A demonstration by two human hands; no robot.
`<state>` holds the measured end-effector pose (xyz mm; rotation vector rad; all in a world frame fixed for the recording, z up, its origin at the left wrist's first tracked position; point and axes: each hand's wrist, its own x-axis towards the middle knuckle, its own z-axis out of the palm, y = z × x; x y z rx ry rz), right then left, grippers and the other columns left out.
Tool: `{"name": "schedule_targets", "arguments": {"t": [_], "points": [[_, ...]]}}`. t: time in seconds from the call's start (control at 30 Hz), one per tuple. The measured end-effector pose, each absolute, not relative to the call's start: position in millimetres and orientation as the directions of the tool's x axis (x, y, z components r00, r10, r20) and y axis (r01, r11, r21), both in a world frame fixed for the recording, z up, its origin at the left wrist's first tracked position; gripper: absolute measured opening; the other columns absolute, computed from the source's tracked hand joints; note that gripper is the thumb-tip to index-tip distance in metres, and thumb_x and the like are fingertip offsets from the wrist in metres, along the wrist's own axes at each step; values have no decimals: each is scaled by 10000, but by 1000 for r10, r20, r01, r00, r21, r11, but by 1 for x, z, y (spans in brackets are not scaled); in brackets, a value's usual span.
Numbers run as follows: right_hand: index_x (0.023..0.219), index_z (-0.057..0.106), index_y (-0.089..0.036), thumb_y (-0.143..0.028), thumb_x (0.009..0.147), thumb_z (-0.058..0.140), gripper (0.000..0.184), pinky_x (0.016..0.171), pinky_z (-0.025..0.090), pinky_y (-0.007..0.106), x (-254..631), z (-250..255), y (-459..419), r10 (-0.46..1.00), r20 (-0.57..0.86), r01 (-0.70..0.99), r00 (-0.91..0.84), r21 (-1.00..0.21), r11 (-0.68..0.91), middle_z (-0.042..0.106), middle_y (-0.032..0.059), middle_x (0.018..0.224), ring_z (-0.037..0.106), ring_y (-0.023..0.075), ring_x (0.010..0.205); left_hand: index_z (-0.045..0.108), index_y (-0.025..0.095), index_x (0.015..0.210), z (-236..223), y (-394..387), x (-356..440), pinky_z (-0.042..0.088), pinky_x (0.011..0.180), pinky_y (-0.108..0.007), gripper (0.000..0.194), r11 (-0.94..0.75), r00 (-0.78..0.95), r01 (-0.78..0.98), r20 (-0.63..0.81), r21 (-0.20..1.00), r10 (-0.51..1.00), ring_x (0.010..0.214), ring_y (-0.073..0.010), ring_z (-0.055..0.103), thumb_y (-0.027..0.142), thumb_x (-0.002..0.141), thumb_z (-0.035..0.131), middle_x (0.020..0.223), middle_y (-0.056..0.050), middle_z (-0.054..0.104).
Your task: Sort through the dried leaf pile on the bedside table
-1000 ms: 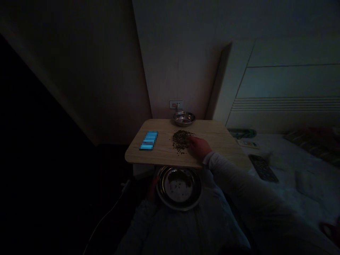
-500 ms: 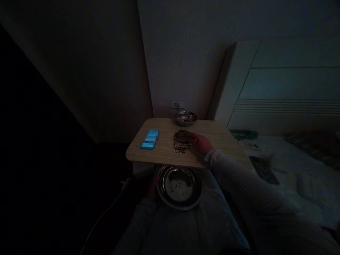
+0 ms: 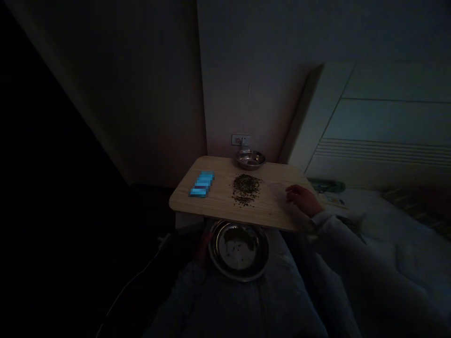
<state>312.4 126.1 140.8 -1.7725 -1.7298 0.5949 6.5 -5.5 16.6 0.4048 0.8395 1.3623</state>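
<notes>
In the dim light, my left hand [image 3: 203, 248] grips the left rim of a wide metal bowl [image 3: 261, 263], held at my lap below the table's front edge. Dark grains lie inside against its far side, with a few specks on the pale bottom. On the table sits a loose pile of small dark grains [image 3: 245, 188], thinning toward me. My right hand [image 3: 303, 199] is at the table's right side, apart from the pile, its fingers curled together. By its fingertips shows a faint, see-through pale shape [image 3: 278, 191] that I cannot make out.
A smaller metal bowl [image 3: 251, 160] stands at the back of the wooden table [image 3: 218, 206], below a wall socket [image 3: 241, 140]. A lit phone [image 3: 202, 184], its screen blurred, lies at the left. A bed [image 3: 387, 220] is on the right; a white cable [image 3: 141, 272] runs down the left.
My right hand has moved right, from the edge of the grain pile to the table's right side. The pile now shows more fully. My left hand and the bowl have stayed put.
</notes>
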Motion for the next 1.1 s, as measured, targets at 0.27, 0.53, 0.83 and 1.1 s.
{"name": "schedule_targets", "arguments": {"t": [0.27, 0.53, 0.83, 1.1], "points": [[862, 650, -158, -221, 731, 478, 224, 616, 434, 251, 340, 130, 86, 993, 34, 828, 109, -557, -71, 679, 48, 685, 619, 163, 646, 743, 150, 855, 18, -4, 8, 284, 1098, -454, 408, 200, -52, -668, -313, 717, 948, 1250, -341, 479, 454, 583, 750, 998, -100, 750], [870, 611, -156, -217, 731, 461, 214, 584, 414, 241, 280, 136, 53, 994, -59, 747, -93, -664, 30, 636, 2, 603, 579, 137, 564, 753, 179, 861, 22, -3, 8, 239, 1126, -424, 429, 170, -51, -641, -263, 749, 963, 1283, -324, 444, 487, 562, 765, 1041, -70, 743], [842, 606, -158, -166, 716, 504, 162, 556, 377, 215, 229, 132, 40, 936, 12, 646, -353, -721, 252, 606, -14, 609, 538, 111, 576, 753, 182, 745, 35, -4, 11, 255, 1114, -448, 393, 183, -76, -647, -302, 740, 950, 1250, -357, 472, 444, 458, 814, 977, -91, 756], [810, 580, -163, -192, 807, 488, 97, 577, 395, 243, 187, 156, 102, 971, 77, 716, -227, -663, 220, 602, 12, 619, 551, 130, 579, 755, 197, 764, 43, -9, 14, 259, 1117, -440, 431, 197, -33, -688, -302, 699, 953, 1276, -353, 444, 485, 450, 815, 998, -67, 753]]}}
